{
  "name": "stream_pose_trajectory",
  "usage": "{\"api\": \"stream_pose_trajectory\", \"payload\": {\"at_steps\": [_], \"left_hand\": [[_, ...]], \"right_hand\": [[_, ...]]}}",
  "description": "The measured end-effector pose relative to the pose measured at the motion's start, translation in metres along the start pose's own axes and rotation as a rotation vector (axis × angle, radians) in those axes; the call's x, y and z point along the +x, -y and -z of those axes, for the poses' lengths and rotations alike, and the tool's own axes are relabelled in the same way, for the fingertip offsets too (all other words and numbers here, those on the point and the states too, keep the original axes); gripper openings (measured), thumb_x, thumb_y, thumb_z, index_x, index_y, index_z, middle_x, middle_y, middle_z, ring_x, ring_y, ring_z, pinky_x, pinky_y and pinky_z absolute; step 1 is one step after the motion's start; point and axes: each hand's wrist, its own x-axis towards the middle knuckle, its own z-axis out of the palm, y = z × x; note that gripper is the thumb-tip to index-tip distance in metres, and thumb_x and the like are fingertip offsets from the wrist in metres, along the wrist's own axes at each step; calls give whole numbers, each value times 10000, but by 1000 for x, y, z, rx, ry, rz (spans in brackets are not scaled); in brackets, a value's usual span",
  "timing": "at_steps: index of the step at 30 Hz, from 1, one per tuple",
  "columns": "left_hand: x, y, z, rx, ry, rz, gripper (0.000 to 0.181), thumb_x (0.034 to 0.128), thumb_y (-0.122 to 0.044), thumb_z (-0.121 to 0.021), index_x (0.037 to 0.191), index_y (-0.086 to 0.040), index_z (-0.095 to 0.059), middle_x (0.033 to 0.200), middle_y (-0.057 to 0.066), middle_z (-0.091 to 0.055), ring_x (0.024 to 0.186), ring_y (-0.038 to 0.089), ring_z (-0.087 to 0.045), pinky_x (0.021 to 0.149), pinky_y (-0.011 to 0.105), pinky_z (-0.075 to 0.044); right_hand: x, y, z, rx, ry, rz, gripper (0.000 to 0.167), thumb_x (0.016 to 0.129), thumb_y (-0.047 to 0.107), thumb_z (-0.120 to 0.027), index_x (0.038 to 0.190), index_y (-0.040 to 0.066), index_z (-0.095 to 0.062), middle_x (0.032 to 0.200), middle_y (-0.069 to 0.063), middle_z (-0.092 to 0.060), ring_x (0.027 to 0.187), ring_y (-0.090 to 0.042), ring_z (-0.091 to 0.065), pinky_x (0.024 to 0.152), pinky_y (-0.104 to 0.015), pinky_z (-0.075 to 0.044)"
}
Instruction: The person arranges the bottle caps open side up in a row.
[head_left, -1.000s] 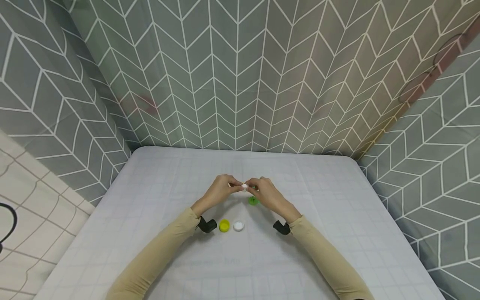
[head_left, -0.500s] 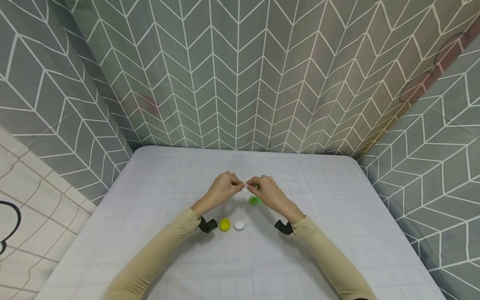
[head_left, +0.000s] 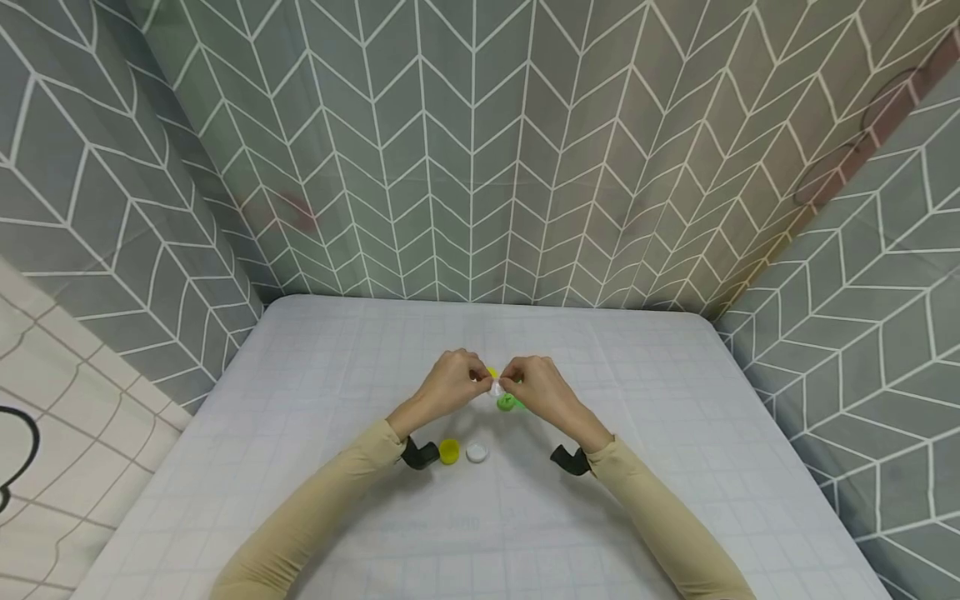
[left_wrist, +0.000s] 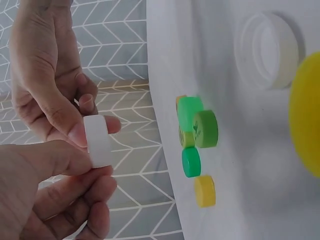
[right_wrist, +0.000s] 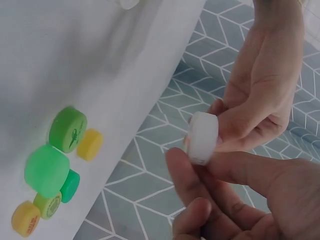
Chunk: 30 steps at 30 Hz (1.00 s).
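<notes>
My left hand [head_left: 452,382] and right hand [head_left: 546,392] meet above the table in the head view. Between them is a small white bottle cap [left_wrist: 98,142], held off the surface with its ridged side showing. In the right wrist view, thumb and fingers of both hands pinch this white cap [right_wrist: 203,137] from opposite sides. Below it lies a cluster of bottle caps: a dark green cap [right_wrist: 68,129], a light green cap [right_wrist: 47,171], a yellow cap [right_wrist: 90,144] and several others. The hands partly hide this cluster in the head view.
Nearer me on the white-covered table [head_left: 480,533] lie a yellow cap [head_left: 449,452] and a larger white cap [head_left: 477,452], side by side between my forearms. Black camera mounts [head_left: 419,454] sit under both wrists. Patterned curtains [head_left: 472,150] stand behind the table.
Both hands have shifted slightly toward me and to the right, with the white cap still between their fingers. A yellow cap behind them has come into sight. The caps nearer me stay put.
</notes>
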Motion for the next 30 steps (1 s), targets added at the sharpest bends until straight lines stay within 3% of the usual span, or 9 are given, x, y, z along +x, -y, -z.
{"api": "stream_pose_trajectory", "payload": {"at_steps": [7,14,22,30], "left_hand": [[-2,-4,-6,48,44,-15,108,831,-136,-699,754,-114,-772,756,-34,-703,700,75,-543,699,257,-442],[-4,-6,-11,-2,98,-31,101,820,-96,-694,753,-89,-769,676,-14,-710,524,20,-547,516,183,-460],[-8,-7,-20,14,166,-30,96,810,-108,-703,738,-104,-767,624,-60,-690,505,7,-487,565,174,-425],[-11,-8,-23,8,268,-6,99,793,-83,-703,715,-111,-757,616,-66,-664,506,22,-457,516,154,-395]], "right_hand": [[-4,0,4,-12,57,-41,91,857,100,-699,785,69,-745,726,-15,-714,592,-53,-597,545,-198,-464],[-8,3,5,-67,117,-121,99,824,73,-697,735,87,-738,681,10,-686,572,-82,-558,548,-218,-448],[-12,4,5,-76,239,-170,122,805,45,-686,701,104,-711,635,36,-631,551,-96,-490,523,-221,-389],[-13,5,3,-134,339,-182,121,813,67,-700,702,109,-675,635,35,-579,564,-102,-472,520,-228,-373]]}}
